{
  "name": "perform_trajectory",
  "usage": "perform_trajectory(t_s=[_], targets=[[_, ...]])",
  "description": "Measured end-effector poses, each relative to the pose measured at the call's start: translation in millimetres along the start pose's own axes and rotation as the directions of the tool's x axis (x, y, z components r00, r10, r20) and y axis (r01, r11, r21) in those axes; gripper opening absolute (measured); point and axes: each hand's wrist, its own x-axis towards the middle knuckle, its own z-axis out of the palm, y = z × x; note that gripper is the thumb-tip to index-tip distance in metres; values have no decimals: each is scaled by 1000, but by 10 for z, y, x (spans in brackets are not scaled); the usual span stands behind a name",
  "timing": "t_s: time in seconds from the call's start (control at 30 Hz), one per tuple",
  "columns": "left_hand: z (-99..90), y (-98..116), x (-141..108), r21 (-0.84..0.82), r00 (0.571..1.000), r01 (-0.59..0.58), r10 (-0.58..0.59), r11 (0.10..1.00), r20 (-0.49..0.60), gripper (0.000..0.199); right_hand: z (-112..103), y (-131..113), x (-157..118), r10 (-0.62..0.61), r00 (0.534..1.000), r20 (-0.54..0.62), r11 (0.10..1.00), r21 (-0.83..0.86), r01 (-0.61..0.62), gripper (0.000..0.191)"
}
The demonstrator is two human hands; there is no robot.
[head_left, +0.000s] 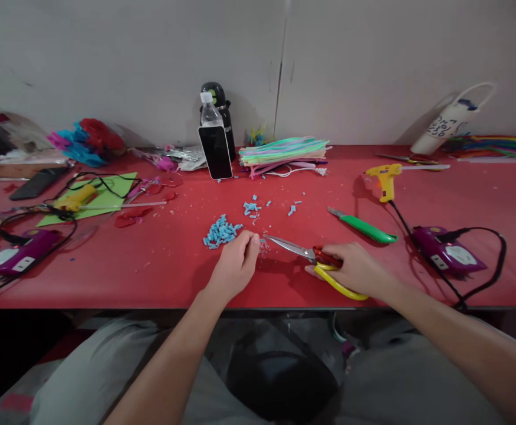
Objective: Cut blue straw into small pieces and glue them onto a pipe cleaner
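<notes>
Scissors with red and yellow handles are held in my right hand, their blades nearly together and pointing left. The tips lie close to the fingertips of my left hand. That hand is closed, thumb against fingers, and a tiny blue bit shows by its fingertips; whatever is inside the pinch is hidden. Just beyond it is a pile of short blue pieces. A smaller group of blue pieces lies farther back, with small crumbs around it on the red table.
A green cutter, a yellow glue gun and a purple power block lie to the right. Behind are a phone, bottles and pastel pipe cleaners. Cables, green paper and another glue gun are at left.
</notes>
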Motion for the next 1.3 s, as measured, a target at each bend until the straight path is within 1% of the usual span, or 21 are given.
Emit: perform_trajectory(t_s=[0.2, 0.47, 0.73, 1.13, 1.3], targets=[[-6, -4, 3, 6, 1000, 3, -3, 1000, 6, 32, -38, -30, -17, -8, 1000, 21, 1000, -10, 9, 48], [-8, -2, 4, -12, 1000, 9, -9, 1000, -17, 34, -53, -41, -10, -8, 999, 47, 1000, -6, 8, 48], [1, -17, 16, -13, 999, 6, -6, 1000, -35, 33, -55, -54, -30, -10, 999, 52, 1000, -14, 11, 42], [-1, -31, 29, 15, 999, 21, -20, 1000, -39, 34, -2, -34, -5, 14, 1000, 7, 998, -65, -14, 44], [9, -48, 22, 12, 996, 43, -42, 999, -74, 35, -26, -54, -26, 14, 1000, 4, 999, -39, -14, 44]])
